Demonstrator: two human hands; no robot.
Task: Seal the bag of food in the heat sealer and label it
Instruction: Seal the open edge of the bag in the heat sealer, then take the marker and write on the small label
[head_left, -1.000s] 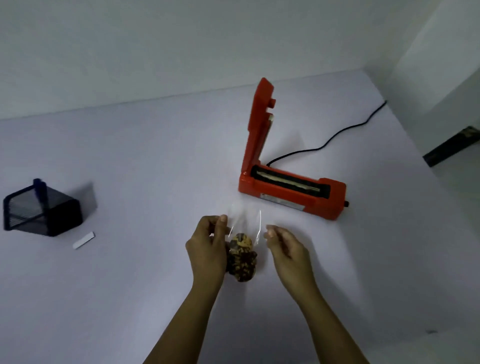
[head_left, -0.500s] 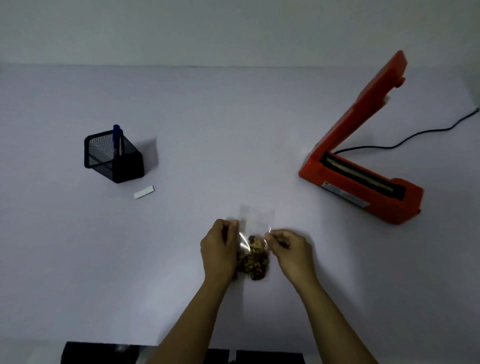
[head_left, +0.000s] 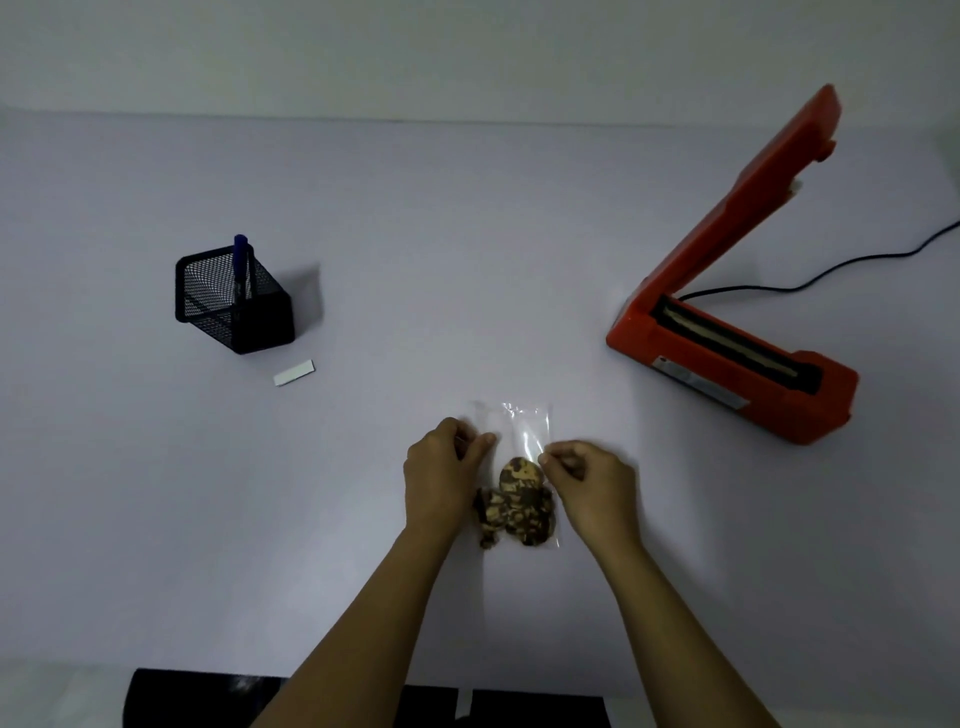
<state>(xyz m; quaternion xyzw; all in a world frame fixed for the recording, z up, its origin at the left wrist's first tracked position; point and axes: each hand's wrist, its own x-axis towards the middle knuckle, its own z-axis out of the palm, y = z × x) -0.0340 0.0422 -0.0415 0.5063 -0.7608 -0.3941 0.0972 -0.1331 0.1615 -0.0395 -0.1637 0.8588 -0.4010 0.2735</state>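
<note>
— Where is everything, biggest first?

— We have the broad white table (head_left: 415, 234). The orange heat sealer (head_left: 779, 410) stands at its right with the arm lifted, well apart from us, and the black mesh pen holder (head_left: 234, 306) is at the left. The clear plastic bag (head_left: 524, 431) lies flat on the table near our edge, between our hands, with its empty end pointing away.

— And our grip?

— Our left hand (head_left: 439, 473) pinches the bag's left edge between thumb and fingers. Our right hand (head_left: 592, 483) pinches the right edge with curled fingertips. Both sit just above the brown dried food pieces (head_left: 519, 499) bunched at the near end.

— How will it handle?

— Light, limp and slick, we judge. The film will sag and the food will slide. We should hold both side edges near the mouth, keep it taut and flat, and keep the pieces low, off the sealing line. They look brittle, so no squeezing.

— What can't we make out?

— The film nearly vanishes against the table, so we cannot tell whether the mouth is open or creased. The small white paper label (head_left: 294, 372) shows no writing we can read. The sealer's black cord (head_left: 831, 265) runs out of frame, and the dark object (head_left: 208, 696) at the bottom edge is cut off.
</note>
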